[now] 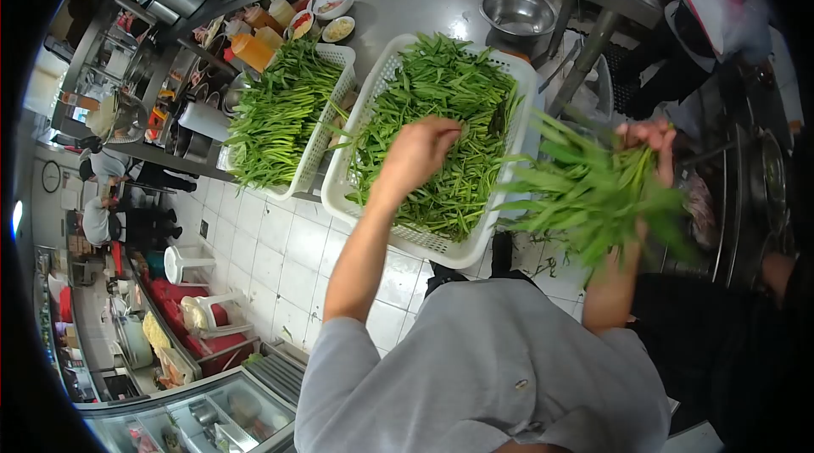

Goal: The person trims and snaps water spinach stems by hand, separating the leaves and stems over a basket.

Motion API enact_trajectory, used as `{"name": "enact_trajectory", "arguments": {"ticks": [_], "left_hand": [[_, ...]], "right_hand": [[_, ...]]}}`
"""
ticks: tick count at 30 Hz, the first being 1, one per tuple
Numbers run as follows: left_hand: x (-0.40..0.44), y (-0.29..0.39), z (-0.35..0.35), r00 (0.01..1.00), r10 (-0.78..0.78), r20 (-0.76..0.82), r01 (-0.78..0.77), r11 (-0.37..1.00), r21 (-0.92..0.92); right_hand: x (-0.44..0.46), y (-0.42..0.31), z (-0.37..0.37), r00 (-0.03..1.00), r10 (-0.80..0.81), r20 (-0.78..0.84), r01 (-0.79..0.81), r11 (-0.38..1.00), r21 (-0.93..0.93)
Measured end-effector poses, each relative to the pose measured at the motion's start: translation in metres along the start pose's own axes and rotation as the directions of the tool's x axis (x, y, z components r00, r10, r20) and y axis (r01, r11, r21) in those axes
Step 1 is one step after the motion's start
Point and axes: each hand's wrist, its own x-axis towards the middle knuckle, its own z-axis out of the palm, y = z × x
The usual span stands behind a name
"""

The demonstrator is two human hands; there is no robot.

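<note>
My right hand (651, 144) is wrapped round the stems of a bunch of water spinach (585, 181), held up to the right of a white basket (341, 173). The leaves are partly blurred and spread toward the basket and over my forearm. Over the middle of that basket is my left hand (417, 153), its fingers pinched together; anything between them is too small to make out. Cut water spinach leaves and stems (454, 84) fill the basket beneath it. A second white basket (326, 143), to the left, holds long stems laid side by side.
A steel bowl (519, 12) stands on the steel counter (407, 8) behind the baskets. Sauce bottles (252, 52) and small bowls (337, 29) are at the back left. A metal shelf post (585, 58) rises at the right. Two people (106, 220) are far left.
</note>
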Motion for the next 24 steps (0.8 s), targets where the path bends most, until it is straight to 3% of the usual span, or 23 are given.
{"name": "enact_trajectory", "arguments": {"ticks": [2, 3, 4, 5, 7, 8, 9, 11, 12, 13, 15, 17, 18, 21, 24], "left_hand": [[-0.001, -0.035, -0.009, 0.995, 0.028, -0.099, -0.006, 0.976, 0.216], [-0.003, -0.050, -0.012, 0.974, 0.118, -0.192, -0.048, 0.941, 0.334], [-0.006, -0.060, -0.015, 0.968, 0.147, -0.204, -0.052, 0.911, 0.409], [-0.010, -0.067, -0.018, 0.962, 0.175, -0.211, -0.054, 0.876, 0.480], [-0.021, -0.075, -0.024, 0.994, -0.027, -0.110, 0.070, 0.909, 0.410], [-0.024, -0.078, -0.027, 0.990, -0.130, -0.056, 0.141, 0.914, 0.380], [-0.029, -0.077, -0.033, 0.985, -0.151, -0.078, 0.167, 0.948, 0.270], [-0.035, -0.071, -0.046, 0.973, -0.193, -0.123, 0.199, 0.979, 0.039], [-0.037, -0.065, -0.056, 0.956, -0.278, -0.091, 0.275, 0.960, -0.044], [-0.039, -0.061, -0.063, 0.948, -0.310, -0.069, 0.301, 0.947, -0.117], [-0.042, -0.056, -0.076, 0.932, -0.361, -0.025, 0.343, 0.904, -0.254], [-0.049, -0.054, -0.081, 0.954, -0.300, 0.004, 0.280, 0.888, -0.364], [-0.048, -0.043, -0.084, 0.962, -0.273, 0.016, 0.256, 0.879, -0.402], [-0.045, -0.022, -0.085, 0.975, -0.215, 0.061, 0.216, 0.841, -0.496], [-0.042, -0.014, -0.077, 0.977, -0.156, 0.148, 0.210, 0.835, -0.508]], "right_hand": [[0.019, 0.011, -0.067, 0.994, -0.033, 0.108, 0.061, 0.962, -0.265], [0.022, 0.028, -0.071, 0.996, -0.061, 0.059, 0.085, 0.764, -0.640], [0.025, 0.045, -0.073, 0.996, -0.090, 0.010, 0.048, 0.431, -0.901], [0.019, 0.075, -0.023, 0.954, -0.244, -0.174, -0.140, 0.152, -0.978], [0.010, 0.074, -0.014, 0.953, -0.114, -0.282, -0.116, 0.722, -0.682], [0.011, 0.075, -0.011, 0.955, -0.019, -0.294, -0.109, 0.905, -0.412], [0.011, 0.071, -0.009, 0.976, 0.063, -0.207, -0.078, 0.995, -0.064], [0.009, 0.070, -0.002, 0.968, 0.064, -0.241, -0.119, 0.967, -0.223], [0.014, 0.073, -0.008, 0.981, -0.035, -0.193, -0.114, 0.699, -0.706], [0.019, 0.080, -0.015, 0.991, -0.095, -0.098, -0.076, 0.215, -0.974], [0.018, 0.085, -0.009, 0.980, -0.093, -0.176, -0.104, 0.518, -0.849], [0.012, 0.084, 0.017, 0.957, -0.034, -0.287, -0.140, 0.815, -0.563], [0.012, 0.090, 0.021, 0.949, -0.057, -0.309, -0.093, 0.889, -0.449], [0.007, 0.091, 0.018, 0.962, 0.048, -0.268, -0.223, 0.705, -0.673], [0.005, 0.100, 0.062, 0.950, 0.257, -0.179, -0.299, 0.571, -0.764]]}}
